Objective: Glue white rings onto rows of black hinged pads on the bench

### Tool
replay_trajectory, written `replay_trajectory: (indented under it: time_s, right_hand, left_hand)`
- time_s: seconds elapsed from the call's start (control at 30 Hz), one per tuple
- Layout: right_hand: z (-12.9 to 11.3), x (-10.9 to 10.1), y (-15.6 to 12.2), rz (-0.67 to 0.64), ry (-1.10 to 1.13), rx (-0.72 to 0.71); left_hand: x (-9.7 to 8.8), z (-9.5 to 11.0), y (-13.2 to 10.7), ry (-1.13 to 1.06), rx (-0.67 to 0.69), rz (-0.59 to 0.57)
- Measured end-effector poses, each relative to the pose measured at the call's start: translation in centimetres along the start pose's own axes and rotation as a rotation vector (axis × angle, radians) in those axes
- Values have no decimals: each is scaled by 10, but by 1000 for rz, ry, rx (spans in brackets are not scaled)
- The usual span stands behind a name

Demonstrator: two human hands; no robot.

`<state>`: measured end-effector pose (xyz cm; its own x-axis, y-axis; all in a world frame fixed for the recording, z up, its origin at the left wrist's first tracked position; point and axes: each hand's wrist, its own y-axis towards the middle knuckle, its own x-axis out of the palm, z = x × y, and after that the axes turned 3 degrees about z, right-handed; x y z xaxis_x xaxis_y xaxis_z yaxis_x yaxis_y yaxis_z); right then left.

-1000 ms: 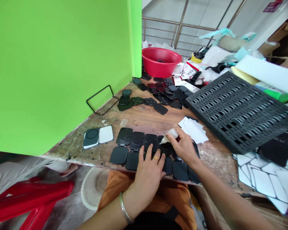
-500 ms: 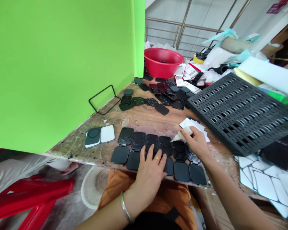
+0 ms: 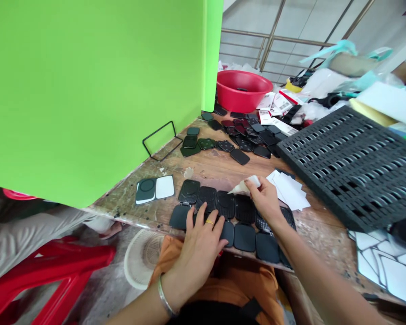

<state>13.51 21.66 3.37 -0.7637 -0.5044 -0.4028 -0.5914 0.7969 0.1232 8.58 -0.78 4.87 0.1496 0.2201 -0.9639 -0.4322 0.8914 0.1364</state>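
Note:
Several black hinged cases (image 3: 244,208) lie unfolded in a row along the table's front edge, ribbed halves away from me and smooth halves (image 3: 245,238) toward me. My left hand (image 3: 203,237) rests over the row with its fingers spread, fingertips on the cases left of the middle. In my right hand (image 3: 264,198) is a small white squeeze bottle (image 3: 252,181), tilted so that its thin nozzle points left. The tip is at the upper edge of a ribbed half (image 3: 225,203); whether it touches cannot be told. My right hand and forearm hide part of the cases at the right.
A green panel (image 3: 98,90) stands at left. Left of the row lies a case with white sheets (image 3: 164,187). White cards (image 3: 291,192) and a black slotted rack (image 3: 355,167) are at right. Farther back are loose dark pieces (image 3: 240,156) and a red basin (image 3: 243,101).
My right hand has moved the squeeze bottle left along the row, from one ribbed half to another. My left hand has shifted slightly left over the cases. The view has turned left.

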Motion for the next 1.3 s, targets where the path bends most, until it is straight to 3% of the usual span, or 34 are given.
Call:
replay_trajectory:
  time_s: [0.23, 0.47, 0.63, 0.77, 1.0, 1.17, 1.3]
  right_hand:
    - [-8, 10, 1, -11, -154, -104]
    - [-24, -6, -11, -65, -431, -306]
    - [-33, -14, -25, -176, -416, -305]
    - [-42, 0, -32, -223, -342, -305]
    - [-42, 26, -13, -143, -347, -364]
    - [-31, 14, 0, -73, -451, -362]
    - [-20, -6, -1, -69, -431, -276]
  left_hand:
    - [-1, 3, 0, 11, -1, 4]
    - [-3, 4, 3, 5, -3, -7]
    - [-4, 4, 3, 9, -1, -5]
    - [-3, 4, 4, 9, -4, -9]
    - [0, 4, 4, 22, -4, -11]
    - [0, 4, 2, 15, -3, -14]
    - [0, 4, 2, 3, 3, -11]
